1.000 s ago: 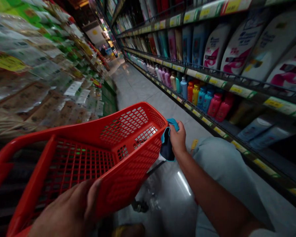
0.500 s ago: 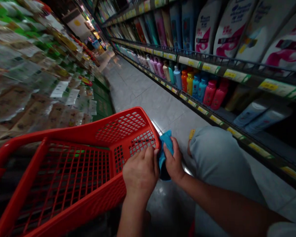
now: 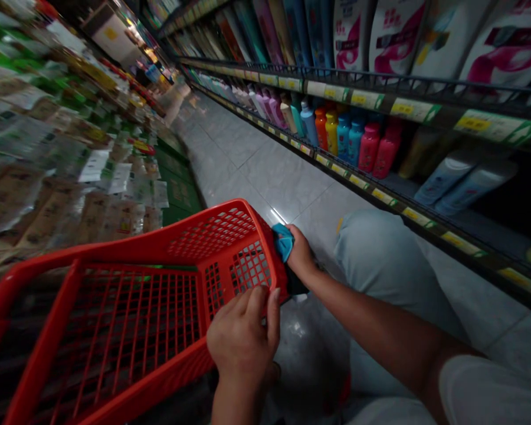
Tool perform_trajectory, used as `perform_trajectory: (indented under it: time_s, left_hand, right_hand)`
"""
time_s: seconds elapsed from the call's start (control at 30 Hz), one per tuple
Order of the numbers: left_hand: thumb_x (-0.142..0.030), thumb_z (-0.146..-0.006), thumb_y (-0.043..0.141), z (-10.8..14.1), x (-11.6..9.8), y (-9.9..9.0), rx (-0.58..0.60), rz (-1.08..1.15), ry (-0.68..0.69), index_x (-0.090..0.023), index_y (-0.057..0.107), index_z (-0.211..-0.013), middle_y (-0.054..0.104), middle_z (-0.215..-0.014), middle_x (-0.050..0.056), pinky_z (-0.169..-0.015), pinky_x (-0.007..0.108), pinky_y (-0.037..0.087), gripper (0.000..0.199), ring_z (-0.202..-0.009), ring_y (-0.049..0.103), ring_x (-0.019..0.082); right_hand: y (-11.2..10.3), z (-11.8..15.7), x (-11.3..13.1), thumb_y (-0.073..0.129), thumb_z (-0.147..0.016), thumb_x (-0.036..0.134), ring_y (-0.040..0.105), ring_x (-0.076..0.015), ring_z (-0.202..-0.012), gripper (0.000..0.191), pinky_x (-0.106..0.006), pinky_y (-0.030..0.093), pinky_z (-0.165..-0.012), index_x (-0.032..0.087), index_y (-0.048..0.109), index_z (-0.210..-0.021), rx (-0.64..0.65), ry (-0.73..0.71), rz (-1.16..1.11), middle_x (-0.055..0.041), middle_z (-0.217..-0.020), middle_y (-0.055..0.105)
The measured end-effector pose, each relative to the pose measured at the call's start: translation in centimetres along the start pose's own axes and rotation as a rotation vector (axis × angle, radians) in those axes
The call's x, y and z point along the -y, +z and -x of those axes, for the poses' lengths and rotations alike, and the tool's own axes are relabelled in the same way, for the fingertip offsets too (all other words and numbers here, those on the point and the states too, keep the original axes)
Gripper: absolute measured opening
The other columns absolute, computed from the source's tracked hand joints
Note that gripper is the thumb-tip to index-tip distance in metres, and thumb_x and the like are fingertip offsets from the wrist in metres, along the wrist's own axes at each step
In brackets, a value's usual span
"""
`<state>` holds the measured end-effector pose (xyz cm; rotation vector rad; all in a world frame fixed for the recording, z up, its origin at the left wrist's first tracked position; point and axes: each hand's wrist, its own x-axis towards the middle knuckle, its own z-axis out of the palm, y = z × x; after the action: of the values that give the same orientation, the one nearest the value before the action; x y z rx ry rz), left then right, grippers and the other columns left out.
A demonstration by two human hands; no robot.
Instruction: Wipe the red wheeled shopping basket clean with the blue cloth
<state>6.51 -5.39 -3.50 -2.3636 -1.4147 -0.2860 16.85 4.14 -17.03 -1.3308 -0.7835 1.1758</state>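
A red plastic rolling shopping basket [image 3: 212, 233] fills the lower left, and its inside holds nothing I can make out. My left hand [image 3: 243, 336] is at its near right wall, fingers curled against the mesh. At the basket's far right corner, my right hand [image 3: 298, 251] is shut on a folded cloth item [image 3: 283, 243], blue on top and dark below. Part of that item is hidden behind the basket wall and my hand.
Shelves of shampoo and bottles [image 3: 345, 139] run along the right, with yellow price strips [image 3: 363, 99]. Hanging packets [image 3: 71, 177] line the left. A tiled aisle floor [image 3: 256, 165] stretches ahead. My light grey trouser leg [image 3: 380, 277] lies beneath my right arm.
My left hand has left the cloth item and dropped back to the basket's near wall. My right hand and the cloth sit slightly further left, against the basket corner.
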Motion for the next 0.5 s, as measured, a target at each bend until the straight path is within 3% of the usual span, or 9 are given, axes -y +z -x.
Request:
perform_trajectory:
  time_s: [0.07,0.13,0.27,0.33,0.4,0.5]
  left_hand:
    - [-0.03,-0.098,0.055,0.6,-0.3,-0.2,-0.038,0.026,0.011,-0.021,0.061,-0.085,0.068,-0.068,0.0,-0.06,0.03,0.039,0.016,-0.06,0.062,0.017]
    - [-0.028,-0.098,0.054,1.3,-0.5,-0.5,-0.048,0.044,0.015,-0.021,0.061,-0.087,0.069,-0.07,0.0,-0.063,0.03,0.041,0.015,-0.062,0.062,0.017]
    - [-0.025,-0.096,0.055,2.8,-1.1,-1.1,-0.007,0.079,0.006,-0.021,0.06,-0.089,0.069,-0.071,-0.001,-0.066,0.03,0.044,0.009,-0.064,0.063,0.017]
    - [-0.024,-0.095,0.056,3.1,-1.4,-1.3,-0.022,0.101,0.015,-0.021,0.061,-0.089,0.069,-0.07,-0.001,-0.065,0.03,0.044,0.008,-0.062,0.062,0.017]
    - [-0.022,-0.094,0.055,3.1,-1.6,-1.4,-0.034,0.113,0.019,-0.021,0.061,-0.088,0.068,-0.069,-0.001,-0.064,0.029,0.044,0.008,-0.061,0.062,0.016]
    - [-0.021,-0.094,0.054,2.9,-1.9,-1.5,-0.013,0.111,0.006,-0.022,0.06,-0.082,0.067,-0.066,-0.002,-0.063,0.03,0.044,0.014,-0.059,0.06,0.016]
  right_hand:
    - [0.1,-0.4,-1.8,0.053,-0.078,0.026,0.062,-0.0203,-0.076,0.012,-0.032,0.052,-0.077,0.021,0.064,-0.082,-0.012,0.224,0.096,0.0003,-0.072,0.065]
    - [0.4,-1.0,-1.6,0.053,-0.078,0.026,0.063,-0.02,-0.074,0.012,-0.032,0.052,-0.076,0.021,0.064,-0.079,-0.003,0.217,0.095,0.0005,-0.07,0.065]
    - [1.1,-2.4,3.3,0.061,-0.079,0.032,0.066,-0.0185,-0.094,0.021,-0.03,0.051,-0.092,0.023,0.068,-0.096,0.114,-0.277,-0.117,-0.001,-0.097,0.072]
    - [1.4,-2.9,4.4,0.064,-0.077,0.032,0.065,-0.0185,-0.101,0.022,-0.031,0.049,-0.097,0.024,0.069,-0.096,0.129,-0.375,-0.176,-0.0012,-0.103,0.072]
    - [1.5,-2.9,3.1,0.064,-0.073,0.032,0.065,-0.0182,-0.09,0.017,-0.031,0.051,-0.09,0.022,0.068,-0.087,0.049,-0.196,-0.18,-0.0001,-0.09,0.071]
    - [0.9,-2.4,-0.7,0.064,-0.068,0.035,0.056,-0.0161,-0.064,0.014,-0.029,0.051,-0.068,0.022,0.06,-0.07,-0.045,0.092,-0.161,0.0037,-0.063,0.061]
